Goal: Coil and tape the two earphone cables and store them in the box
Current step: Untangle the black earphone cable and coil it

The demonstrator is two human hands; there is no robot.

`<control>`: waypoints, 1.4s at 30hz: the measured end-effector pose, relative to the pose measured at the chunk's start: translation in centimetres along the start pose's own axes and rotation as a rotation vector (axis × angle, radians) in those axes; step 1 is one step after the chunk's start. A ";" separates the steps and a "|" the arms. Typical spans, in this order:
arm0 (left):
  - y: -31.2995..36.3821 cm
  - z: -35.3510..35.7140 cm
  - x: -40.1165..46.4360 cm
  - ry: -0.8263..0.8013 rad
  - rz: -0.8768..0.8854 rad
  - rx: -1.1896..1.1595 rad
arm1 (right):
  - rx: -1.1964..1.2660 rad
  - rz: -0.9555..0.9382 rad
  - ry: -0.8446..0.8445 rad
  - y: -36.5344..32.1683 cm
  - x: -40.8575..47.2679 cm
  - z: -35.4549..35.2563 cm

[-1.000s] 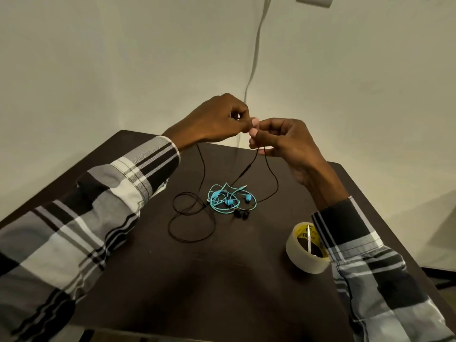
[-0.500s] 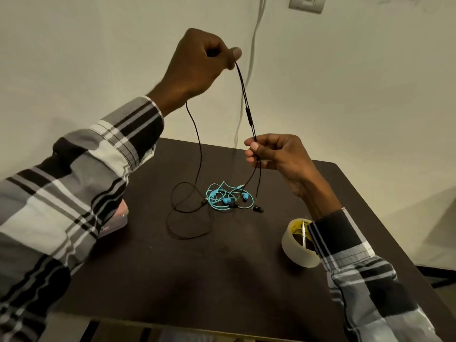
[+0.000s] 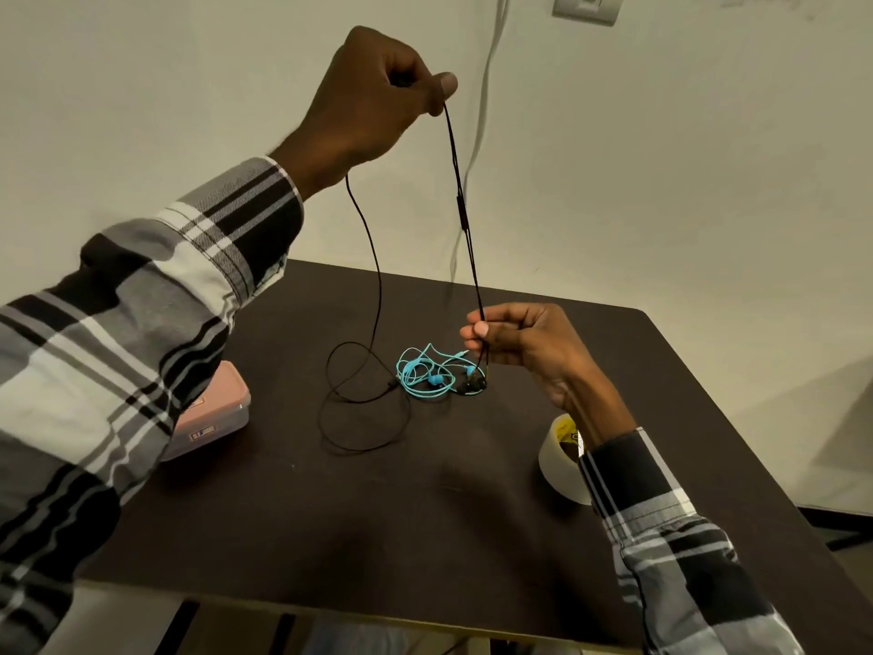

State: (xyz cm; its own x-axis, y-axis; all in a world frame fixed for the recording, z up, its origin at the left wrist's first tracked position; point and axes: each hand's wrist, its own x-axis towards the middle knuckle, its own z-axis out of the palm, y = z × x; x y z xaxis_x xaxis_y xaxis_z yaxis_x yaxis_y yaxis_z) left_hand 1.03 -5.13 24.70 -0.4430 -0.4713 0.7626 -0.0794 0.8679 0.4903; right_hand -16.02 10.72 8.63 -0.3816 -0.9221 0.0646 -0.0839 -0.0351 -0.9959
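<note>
Raised higher since a second ago, left hand (image 3: pixel 373 101) and right hand (image 3: pixel 524 345) pinch the black earphone cable (image 3: pixel 460 215); no legible writing.

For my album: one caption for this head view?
Left hand lifts the black earphone cable taut above the right hand pinching it over the table.

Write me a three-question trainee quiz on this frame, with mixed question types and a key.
1. True or false: the turquoise earphones are lifted off the table.
2. Which hand holds the black earphone cable higher?
3. The tape roll sits nearer: A) the right hand, B) the pink box.

Key: 1 false; 2 the left hand; 3 A.
</note>
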 end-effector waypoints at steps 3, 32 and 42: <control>0.1 0.4 -0.6 -0.030 -0.017 -0.019 | -0.024 0.014 0.015 0.6 -0.2 0.0; 1.3 0.1 0.0 -0.115 0.012 -0.017 | -0.117 -0.125 -0.068 -2.7 0.5 2.4; -1.0 -1.2 0.4 0.034 -0.070 -0.061 | -0.054 -0.025 -0.030 -0.4 -1.0 -0.4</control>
State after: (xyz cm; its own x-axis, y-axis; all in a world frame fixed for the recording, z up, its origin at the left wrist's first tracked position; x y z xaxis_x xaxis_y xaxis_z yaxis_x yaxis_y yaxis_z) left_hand 2.03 -6.40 25.02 -0.4073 -0.5363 0.7393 -0.0543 0.8222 0.5665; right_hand -16.01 11.85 8.94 -0.3508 -0.9324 0.0865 -0.1434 -0.0378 -0.9889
